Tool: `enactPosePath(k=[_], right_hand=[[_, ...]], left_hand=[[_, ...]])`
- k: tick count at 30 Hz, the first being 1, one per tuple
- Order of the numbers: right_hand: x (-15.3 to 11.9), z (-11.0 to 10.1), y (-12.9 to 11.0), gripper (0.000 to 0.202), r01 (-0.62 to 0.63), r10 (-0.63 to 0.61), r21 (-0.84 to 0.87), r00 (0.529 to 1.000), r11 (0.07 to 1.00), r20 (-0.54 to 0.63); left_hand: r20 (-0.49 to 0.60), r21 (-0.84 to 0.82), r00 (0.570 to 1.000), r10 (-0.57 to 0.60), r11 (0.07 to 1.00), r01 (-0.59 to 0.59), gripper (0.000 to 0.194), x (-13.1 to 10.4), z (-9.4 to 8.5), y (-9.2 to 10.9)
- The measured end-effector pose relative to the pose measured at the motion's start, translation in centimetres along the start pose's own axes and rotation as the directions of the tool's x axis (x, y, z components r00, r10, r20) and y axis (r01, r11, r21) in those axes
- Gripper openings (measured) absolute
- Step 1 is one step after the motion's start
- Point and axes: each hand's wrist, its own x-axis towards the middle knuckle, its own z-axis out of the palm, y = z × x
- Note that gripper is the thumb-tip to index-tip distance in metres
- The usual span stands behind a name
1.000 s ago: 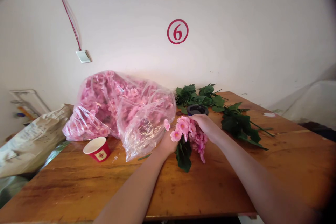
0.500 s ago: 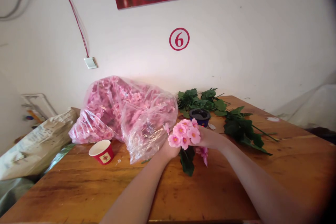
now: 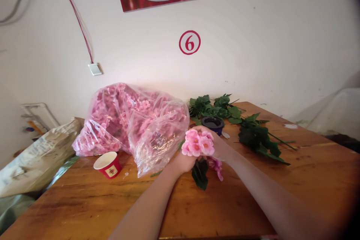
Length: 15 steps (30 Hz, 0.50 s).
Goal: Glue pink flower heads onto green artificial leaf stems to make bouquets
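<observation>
A bunch of pink artificial flowers (image 3: 197,143) faces me between my hands, above the table. My left hand (image 3: 185,161) is closed at the lower left of the blooms, its fingers mostly hidden. Curled around from the right, my right hand (image 3: 221,147) is closed behind the same bunch; its fingertips are largely covered by petals. Below them hang a dark green leaf (image 3: 200,174) and another pink blossom (image 3: 217,168). Just beyond my right hand sits a dark blue round bowl (image 3: 213,123).
A clear plastic bag (image 3: 135,120) full of pink flowers lies at the back left. In front of it stands a red and white paper cup (image 3: 107,165). Green leaf stems (image 3: 260,138) spread over the wooden table (image 3: 239,210) at right and back. A pale sack (image 3: 39,155) rests at the left.
My left hand has shifted slightly right, closer under the flowers, and my right hand slightly left. The flower bunch has turned a little. The whole view has moved slightly.
</observation>
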Motion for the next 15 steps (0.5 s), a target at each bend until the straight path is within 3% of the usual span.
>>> enactPosePath(k=[3, 5, 10, 15], right_hand=[[-0.3, 0.1, 0.2, 0.069, 0.021, -0.026, -0.034, 0.99, 0.999, -0.136], [-0.4, 0.2, 0.3, 0.063, 0.018, -0.028, -0.064, 0.988, 0.998, -0.154], [-0.4, 0.7, 0.0, 0.044, -0.004, -0.012, -0.131, 0.993, 0.991, -0.114], [-0.2, 1.0, -0.4, 0.035, 0.031, -0.063, -0.27, 0.992, 0.962, -0.113]], left_hand=[[0.061, -0.097, 0.997, -0.039, 0.994, 0.045, 0.024, 0.0, -0.2, 0.1], [0.054, -0.163, 0.996, -0.066, 0.984, 0.074, 0.025, -0.1, -0.1, 0.1], [-0.184, -0.359, 0.964, -0.193, 0.926, 0.117, 0.012, 0.3, 0.4, 0.8], [-0.347, -0.209, 0.928, -0.135, 0.976, 0.064, 0.018, 1.0, 0.0, 2.0]])
